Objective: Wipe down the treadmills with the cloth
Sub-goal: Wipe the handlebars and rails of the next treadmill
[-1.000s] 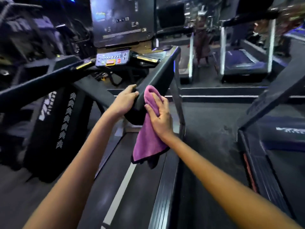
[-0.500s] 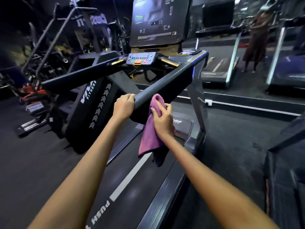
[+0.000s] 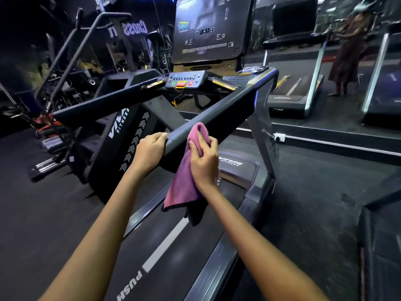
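Left hand (image 3: 149,149) grips near end of rail (image 3: 214,114), likely steadying; right hand (image 3: 205,161) presses cloth (image 3: 184,183) against rail's outer side, fingers partly curled on it; cloth tail hangs over belt (image 3: 173,242); wiping underway.

Right hand (image 3: 205,164) presses cloth (image 3: 186,181) on handrail (image 3: 212,118); left hand (image 3: 149,149) grips end.
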